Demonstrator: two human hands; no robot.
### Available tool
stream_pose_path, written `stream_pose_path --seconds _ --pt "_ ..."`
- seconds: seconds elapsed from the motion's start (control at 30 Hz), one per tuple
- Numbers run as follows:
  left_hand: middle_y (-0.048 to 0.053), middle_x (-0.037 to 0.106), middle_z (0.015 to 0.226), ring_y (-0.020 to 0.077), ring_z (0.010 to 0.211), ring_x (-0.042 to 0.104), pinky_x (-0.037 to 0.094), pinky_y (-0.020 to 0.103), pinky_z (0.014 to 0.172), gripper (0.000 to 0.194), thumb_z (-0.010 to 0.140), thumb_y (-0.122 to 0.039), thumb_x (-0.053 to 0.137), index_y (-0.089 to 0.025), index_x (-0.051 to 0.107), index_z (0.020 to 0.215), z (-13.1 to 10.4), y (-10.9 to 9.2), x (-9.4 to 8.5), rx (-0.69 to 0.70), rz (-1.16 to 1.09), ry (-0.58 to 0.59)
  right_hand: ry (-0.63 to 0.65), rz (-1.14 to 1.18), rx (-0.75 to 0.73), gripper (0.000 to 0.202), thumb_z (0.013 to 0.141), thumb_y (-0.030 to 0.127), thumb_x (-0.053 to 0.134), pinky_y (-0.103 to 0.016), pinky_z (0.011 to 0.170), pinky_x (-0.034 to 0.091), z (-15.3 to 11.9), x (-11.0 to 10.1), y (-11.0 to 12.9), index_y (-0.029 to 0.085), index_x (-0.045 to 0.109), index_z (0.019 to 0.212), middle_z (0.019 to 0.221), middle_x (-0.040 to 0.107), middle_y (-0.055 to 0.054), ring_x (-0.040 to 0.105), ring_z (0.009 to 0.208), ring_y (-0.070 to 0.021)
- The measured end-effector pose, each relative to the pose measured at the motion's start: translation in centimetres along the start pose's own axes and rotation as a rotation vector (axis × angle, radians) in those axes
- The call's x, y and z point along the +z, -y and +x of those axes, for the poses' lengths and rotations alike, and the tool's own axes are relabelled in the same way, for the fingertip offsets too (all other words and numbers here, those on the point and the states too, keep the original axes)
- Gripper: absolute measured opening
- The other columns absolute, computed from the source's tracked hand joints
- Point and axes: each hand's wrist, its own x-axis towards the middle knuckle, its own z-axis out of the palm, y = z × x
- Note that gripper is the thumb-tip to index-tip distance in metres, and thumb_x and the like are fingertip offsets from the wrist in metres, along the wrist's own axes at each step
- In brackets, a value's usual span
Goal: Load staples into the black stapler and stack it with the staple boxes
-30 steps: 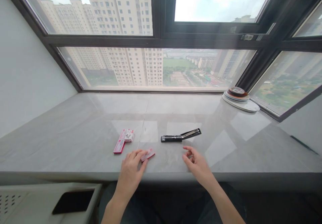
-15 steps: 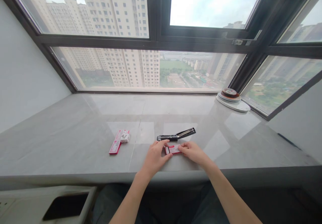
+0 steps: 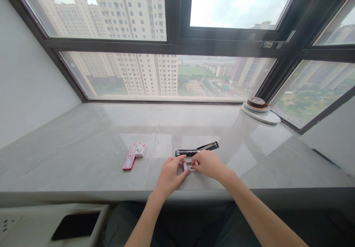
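A small red-and-white staple box [image 3: 185,166] lies on the counter between my hands. My left hand [image 3: 172,175] grips its left end, thumb at the near side and fingers at the far side. Over the box's right part, my right hand [image 3: 209,164] is closed in a pinch, with a bit of red showing under its fingertips; those fingers cover much of the box. Just beyond both hands rests a black stapler [image 3: 187,152], swung open, its upper arm [image 3: 209,146] slanting up to the right.
Off to the left, two flat red-and-white boxes [image 3: 129,162] lie beside a small white box [image 3: 140,150]. A stack of plates [image 3: 257,108] stands in the far right corner by the window. The counter's front edge [image 3: 194,193] runs close under my forearms.
My right hand has shifted left and farther over the box, its fingers now pinched there. The printed top seen before is mostly out of sight. My left hand keeps its hold.
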Motion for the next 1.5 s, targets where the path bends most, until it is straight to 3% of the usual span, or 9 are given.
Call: stream_pose_path --seconds 0.13,0.27,0.53,0.8,0.93,1.07,1.27,1.4,1.5 --pt "0.004 0.069 0.118 0.0253 0.111 0.061 0.048 0.044 0.101 0.058 0.084 -0.029 0.075 -0.034 0.057 0.139 -0.1 0.0 -0.2 -0.013 -0.006 -0.003 0.056 -0.023 -0.071 0.01 0.073 0.018 0.075 -0.028 0.063 0.029 1.6 0.0 0.2 0.026 0.077 0.068 0.068 0.07 -0.004 0.06 0.07 -0.0205" --pt "0.002 0.069 0.119 0.024 0.112 0.06 0.048 0.042 0.102 0.057 0.085 -0.028 0.075 -0.034 0.057 0.138 0.0 0.1 -0.2 -0.008 -0.008 -0.009 -0.006 0.174 -0.069 0.007 0.081 0.024 0.069 -0.026 0.063 0.033 0.0 -0.4 -1.0 0.026 0.076 0.083 0.067 0.067 0.0 0.055 0.063 -0.015" --pt "0.004 0.068 0.118 0.0239 0.111 0.06 0.047 0.042 0.102 0.057 0.086 -0.027 0.073 -0.032 0.056 0.14 0.0 0.5 0.1 -0.007 0.005 -0.008 -0.2 0.599 0.2 0.033 0.09 0.051 0.063 -0.026 0.055 0.034 -4.8 1.3 -3.4 0.02 0.075 0.09 0.064 0.058 0.001 0.044 0.058 -0.0135" --pt "0.005 0.067 0.123 0.0251 0.113 0.06 0.047 0.042 0.102 0.052 0.088 -0.031 0.072 -0.032 0.057 0.138 -0.4 0.0 -0.2 0.013 0.024 -0.007 -0.275 0.455 0.129 0.025 0.089 0.047 0.065 -0.028 0.067 0.042 -4.7 1.0 -3.7 0.023 0.074 0.086 0.088 0.06 -0.002 0.048 0.07 -0.0145" --pt "0.005 0.069 0.113 0.0248 0.109 0.062 0.047 0.04 0.098 0.041 0.093 -0.039 0.066 -0.029 0.06 0.131 -0.3 -0.2 -0.3 -0.012 0.042 -0.058 -0.207 0.425 0.18 0.032 0.079 0.046 0.074 -0.029 0.067 0.044 -5.4 0.4 -5.5 0.024 0.073 0.102 0.092 0.062 -0.001 0.048 0.067 -0.0143" --pt "0.001 0.071 0.086 0.0228 0.089 0.066 0.046 0.037 0.086 0.023 0.099 -0.035 0.054 -0.028 0.064 0.118 0.3 -0.7 1.0 -0.119 0.068 -0.082 -0.126 0.439 0.16 0.043 0.079 0.048 0.075 -0.029 0.069 0.046 -5.5 0.7 -5.6 0.025 0.075 0.115 0.094 0.065 -0.001 0.052 0.069 -0.0153" --pt "0.0 0.072 0.091 0.0195 0.084 0.066 0.045 0.034 0.082 0.017 0.1 -0.031 0.05 -0.028 0.062 0.111 0.3 -2.1 2.9 -0.099 0.009 -0.063 -0.12 0.397 0.099 0.037 0.083 0.046 0.074 -0.029 0.069 0.044 -5.2 1.2 -3.8 0.026 0.076 0.114 0.091 0.067 -0.002 0.056 0.073 -0.0167" --pt "0.002 0.069 0.094 0.0197 0.086 0.063 0.047 0.035 0.085 0.015 0.098 -0.035 0.053 -0.027 0.063 0.107 0.7 -0.7 1.2 -0.101 0.078 -0.149 -0.165 0.369 0.111 0.039 0.085 0.048 0.072 -0.029 0.07 0.043 -4.9 1.1 -3.1 0.029 0.076 0.12 0.083 0.063 0.0 0.056 0.072 -0.0167" --pt "0.007 0.065 0.12 0.0272 0.114 0.057 0.044 0.043 0.099 0.034 0.086 -0.038 0.071 -0.027 0.063 0.118 2.3 1.3 -0.5 -0.128 0.218 -0.246 -0.149 0.363 0.091 0.028 0.089 0.047 0.068 -0.028 0.068 0.041 -4.0 1.2 -2.7 0.028 0.081 0.106 0.079 0.063 0.0 0.056 0.07 -0.0166"
